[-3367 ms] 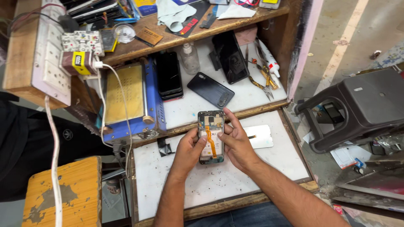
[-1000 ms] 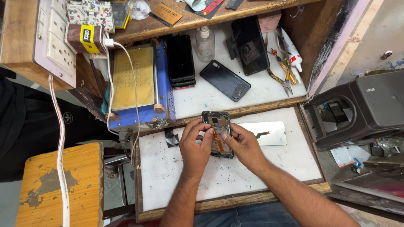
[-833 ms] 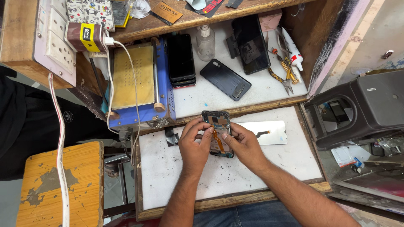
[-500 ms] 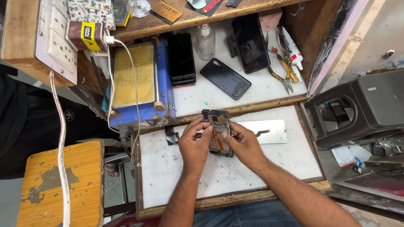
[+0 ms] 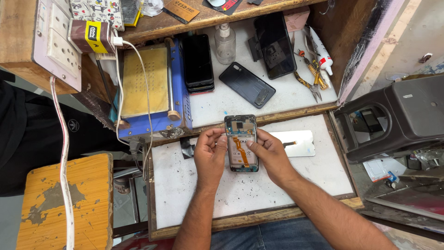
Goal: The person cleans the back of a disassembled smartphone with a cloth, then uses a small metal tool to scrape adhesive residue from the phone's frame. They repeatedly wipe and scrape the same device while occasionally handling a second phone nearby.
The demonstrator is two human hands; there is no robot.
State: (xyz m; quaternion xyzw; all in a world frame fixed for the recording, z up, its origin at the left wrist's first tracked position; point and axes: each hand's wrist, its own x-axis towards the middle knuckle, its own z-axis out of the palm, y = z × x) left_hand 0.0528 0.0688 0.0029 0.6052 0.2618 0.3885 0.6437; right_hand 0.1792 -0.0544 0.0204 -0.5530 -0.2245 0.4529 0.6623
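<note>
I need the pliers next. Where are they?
In the head view, the yellow-handled pliers lie at the right end of the upper shelf, beside the white glue tube.

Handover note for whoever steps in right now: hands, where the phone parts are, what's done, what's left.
Left hand: grips the left edge of the opened phone.
Right hand: holds the right edge, a fingertip on the orange flex cable.
Phone: lies back-side up on the white work mat, back cover off, battery and cable exposed.
Nearby: white panel right of the hands; dark back cover and black phone stack on the shelf; pliers at the shelf's right.
Done: phone opened.
Left: internals still exposed, nothing refitted.
</note>
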